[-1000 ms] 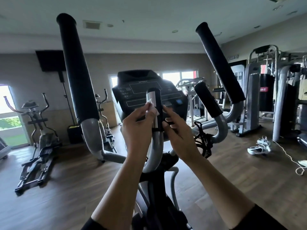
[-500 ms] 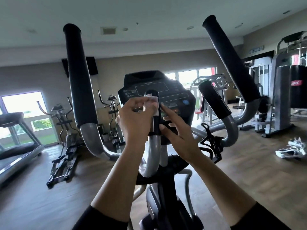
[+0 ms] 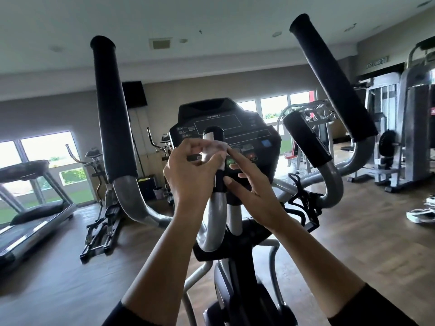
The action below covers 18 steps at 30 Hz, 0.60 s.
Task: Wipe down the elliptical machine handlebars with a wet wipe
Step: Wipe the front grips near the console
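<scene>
Well, wet wipe in left hand.

Clearance about the fingers at the wet wipe. Touching them: the short left grip; just behind it the console blocks forward travel. Left: open air up to the long left handlebar. Right: a gap before the short right grip. Below right: a black bottle cage protrudes. Above: open air.
</scene>
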Available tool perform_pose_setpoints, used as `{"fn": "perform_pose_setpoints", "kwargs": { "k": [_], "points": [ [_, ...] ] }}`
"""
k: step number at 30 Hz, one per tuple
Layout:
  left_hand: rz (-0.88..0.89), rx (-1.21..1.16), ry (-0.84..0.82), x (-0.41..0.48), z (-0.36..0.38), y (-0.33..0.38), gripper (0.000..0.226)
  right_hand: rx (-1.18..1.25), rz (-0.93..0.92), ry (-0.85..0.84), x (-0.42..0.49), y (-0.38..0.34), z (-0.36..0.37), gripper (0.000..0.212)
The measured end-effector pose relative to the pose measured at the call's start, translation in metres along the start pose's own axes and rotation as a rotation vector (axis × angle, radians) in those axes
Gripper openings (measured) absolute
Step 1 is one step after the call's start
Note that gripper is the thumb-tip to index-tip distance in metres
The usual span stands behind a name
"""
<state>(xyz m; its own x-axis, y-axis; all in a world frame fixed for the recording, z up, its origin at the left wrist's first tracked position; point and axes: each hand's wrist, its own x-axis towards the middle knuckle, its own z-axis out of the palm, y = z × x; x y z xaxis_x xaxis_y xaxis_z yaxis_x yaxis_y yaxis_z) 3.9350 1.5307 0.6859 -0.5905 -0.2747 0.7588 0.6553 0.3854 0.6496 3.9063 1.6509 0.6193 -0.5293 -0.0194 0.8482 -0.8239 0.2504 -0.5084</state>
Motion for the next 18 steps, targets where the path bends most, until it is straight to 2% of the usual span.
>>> {"fn": "perform_pose_setpoints", "kwargs": {
  "k": [4, 10, 14, 18],
  "points": [
    [-0.019, 0.008, 0.017, 0.016, 0.005, 0.010, 0.025, 0.001, 0.024, -0.012, 0.001, -0.001, -0.001, 0.060],
    [0.070, -0.019, 0.010, 0.008, 0.003, 0.001, 0.025, -0.016, 0.041, -0.014, 0.003, -0.006, -0.001, 0.061],
    [0.133, -0.055, 0.008, 0.030, 0.013, 0.001, 0.013, -0.047, 0.030, -0.002, 0.003, -0.007, -0.001, 0.059],
    [0.174, -0.030, -0.011, 0.033, 0.017, 0.001, 0.011, -0.066, 0.055, 0.001, -0.003, -0.007, 0.000, 0.059]
  ]
}}
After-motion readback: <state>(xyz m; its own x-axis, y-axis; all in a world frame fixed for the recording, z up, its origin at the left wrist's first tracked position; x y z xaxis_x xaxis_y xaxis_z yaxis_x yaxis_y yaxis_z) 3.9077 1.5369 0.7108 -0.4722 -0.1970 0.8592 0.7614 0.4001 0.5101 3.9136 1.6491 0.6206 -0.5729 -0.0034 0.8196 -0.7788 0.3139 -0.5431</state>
